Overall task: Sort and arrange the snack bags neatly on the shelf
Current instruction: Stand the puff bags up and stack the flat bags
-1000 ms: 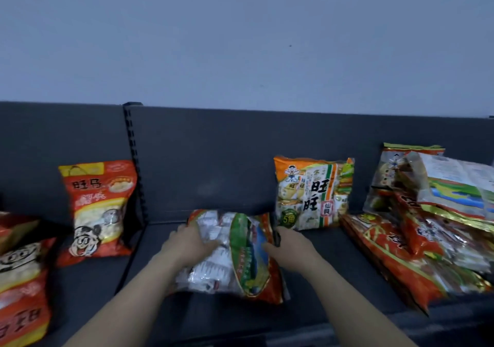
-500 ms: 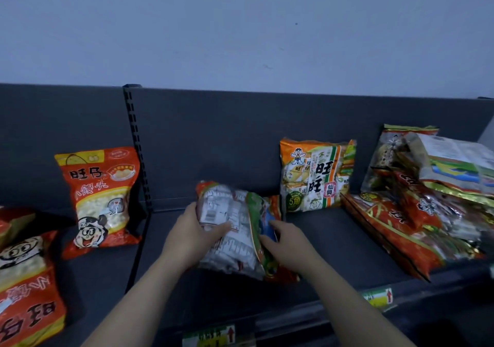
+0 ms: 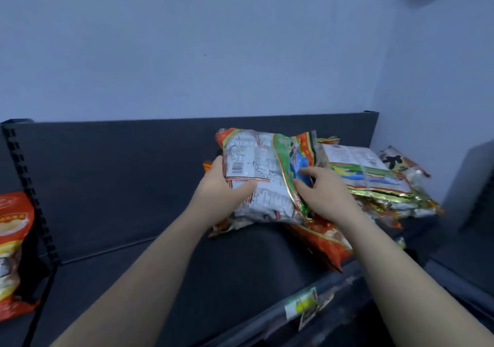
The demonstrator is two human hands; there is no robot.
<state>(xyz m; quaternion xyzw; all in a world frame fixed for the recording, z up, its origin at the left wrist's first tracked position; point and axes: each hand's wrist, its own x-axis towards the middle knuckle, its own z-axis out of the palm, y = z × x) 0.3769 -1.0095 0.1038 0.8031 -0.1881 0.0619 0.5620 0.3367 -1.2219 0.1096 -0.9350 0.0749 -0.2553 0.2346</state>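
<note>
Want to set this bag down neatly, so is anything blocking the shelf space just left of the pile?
Nothing visible. The left hand and right hand hold the snack bag above the pile's left edge. The shelf beside it shows nothing up to the slotted upright.

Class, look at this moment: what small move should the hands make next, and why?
Probably lower the snack bag onto the pile at right: the left hand and right hand hold it over that pile's near edge, and the pile's top bag shows matching print.

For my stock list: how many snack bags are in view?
At least 5: held bag, left bag, three in the right pile; more may hide there.
</note>
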